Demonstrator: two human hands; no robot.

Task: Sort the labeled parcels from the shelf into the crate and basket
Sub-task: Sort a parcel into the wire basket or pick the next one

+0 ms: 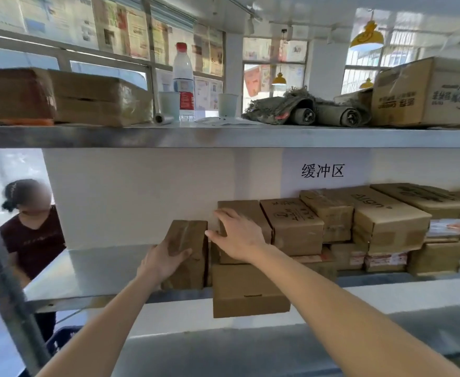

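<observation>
Gripping upright parcel (189,248), long axis vertical: left hand (166,261); right hand (237,235) open atop neighbouring box (246,213).

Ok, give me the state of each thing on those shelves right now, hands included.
Left hand: fingers wrapped on the small upright box, standing on the middle shelf.
Right hand: open, flat on a stacked box.
Flat box: closed, overhanging the shelf edge.
Water bottle: upright, capped, top shelf.
</observation>
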